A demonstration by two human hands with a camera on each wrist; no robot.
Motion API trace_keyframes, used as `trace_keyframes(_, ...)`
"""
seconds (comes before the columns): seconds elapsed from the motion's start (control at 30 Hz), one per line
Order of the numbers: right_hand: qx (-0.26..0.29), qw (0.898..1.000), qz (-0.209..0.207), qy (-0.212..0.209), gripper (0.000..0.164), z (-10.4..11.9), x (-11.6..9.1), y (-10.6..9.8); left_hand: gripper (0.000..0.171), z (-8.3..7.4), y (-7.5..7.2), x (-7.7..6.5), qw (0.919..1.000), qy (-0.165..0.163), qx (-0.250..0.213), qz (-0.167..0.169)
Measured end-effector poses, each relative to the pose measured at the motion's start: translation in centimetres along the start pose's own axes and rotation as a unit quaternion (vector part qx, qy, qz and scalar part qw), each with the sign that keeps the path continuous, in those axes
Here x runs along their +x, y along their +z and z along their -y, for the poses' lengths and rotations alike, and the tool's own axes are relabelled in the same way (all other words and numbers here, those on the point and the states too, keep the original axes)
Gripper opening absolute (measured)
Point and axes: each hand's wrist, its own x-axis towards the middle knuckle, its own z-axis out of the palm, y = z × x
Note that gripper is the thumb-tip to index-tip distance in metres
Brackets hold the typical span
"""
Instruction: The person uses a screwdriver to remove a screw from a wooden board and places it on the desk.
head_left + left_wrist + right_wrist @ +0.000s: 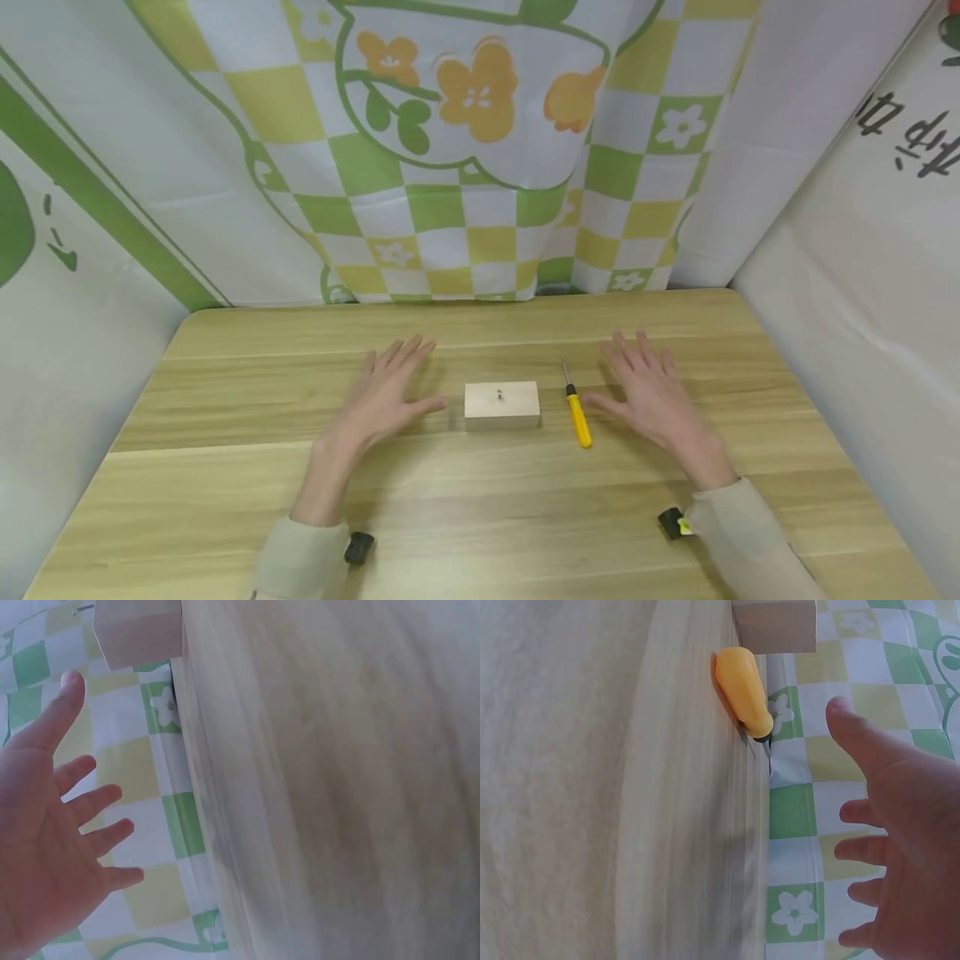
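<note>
A pale wooden block (pixel 502 407) lies at the middle of the table, with a small screw (pixel 499 394) standing out of its top. Just right of it is a screwdriver (pixel 577 414) with a yellow handle, its metal tip pointing toward the back. My left hand (pixel 378 404) is spread, palm down, to the left of the block and apart from it. On the other side my right hand (pixel 651 396) is spread likewise, its thumb close to the screwdriver handle. Neither hand holds anything. In the left wrist view the screw (pixel 82 609) juts from the block (pixel 139 634).
The wood-grain table (pixel 465 517) ends at the back against a checked, flowered curtain (pixel 480 208). White printed sheets (pixel 862 275) hang at both sides. A small black device (pixel 359 548) sits at the left cuff, another (pixel 672 523) at the right.
</note>
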Motion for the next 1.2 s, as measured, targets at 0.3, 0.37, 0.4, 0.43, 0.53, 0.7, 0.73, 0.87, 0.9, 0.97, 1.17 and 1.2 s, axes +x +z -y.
trace_keyframes(0.3,-0.001,0.998,-0.036,-0.045,0.074,0.0,0.0,0.3,0.076,-0.9,0.2,0.0,0.999,0.028,-0.033,0.014)
trace_keyframes(0.37,0.004,0.998,-0.042,-0.054,0.069,-0.1,0.1,0.4,0.073,-1.3,0.3,0.1,0.9986,0.037,-0.034,0.013)
trace_keyframes(0.4,0.009,0.997,-0.044,-0.057,0.067,-0.1,0.1,0.4,0.071,-1.5,0.4,0.1,0.9985,0.041,-0.035,0.012)
trace_keyframes(0.43,0.012,0.997,-0.046,-0.061,0.063,-0.1,0.1,0.5,0.07,-1.7,0.4,0.1,0.9982,0.046,-0.036,0.011)
trace_keyframes(0.53,0.017,0.997,-0.048,-0.066,0.055,-0.2,0.0,0.6,0.066,-2.3,0.5,0.2,0.9977,0.055,-0.039,0.009)
trace_keyframes(0.7,0.019,0.996,-0.042,-0.072,0.048,0.0,0.1,0.6,0.069,-2.8,0.8,0.2,0.9977,0.052,-0.041,0.016)
trace_keyframes(0.73,0.019,0.996,-0.04,-0.075,0.048,0.1,0.1,0.6,0.07,-2.9,0.8,0.3,0.9976,0.05,-0.044,0.018)
trace_keyframes(0.87,0.022,0.995,-0.028,-0.094,0.047,0.6,0.0,0.5,0.076,-3.1,1.1,0.5,0.9973,0.043,-0.054,0.025)
trace_keyframes(0.9,0.023,0.995,-0.026,-0.098,0.047,0.8,0.0,0.4,0.077,-3.2,1.2,0.5,0.9972,0.043,-0.055,0.026)
trace_keyframes(0.97,0.022,0.994,-0.024,-0.105,0.046,0.9,0.0,0.5,0.076,-3.3,1.3,0.6,0.9972,0.04,-0.056,0.03)
trace_keyframes(1.17,0.022,0.993,-0.025,-0.115,0.045,1.0,-0.1,0.6,0.067,-3.7,1.6,0.8,0.9959,0.019,-0.077,0.043)
trace_keyframes(1.2,0.024,0.993,-0.024,-0.116,0.045,0.9,-0.1,0.6,0.066,-3.7,1.7,0.9,0.9953,0.014,-0.084,0.045)
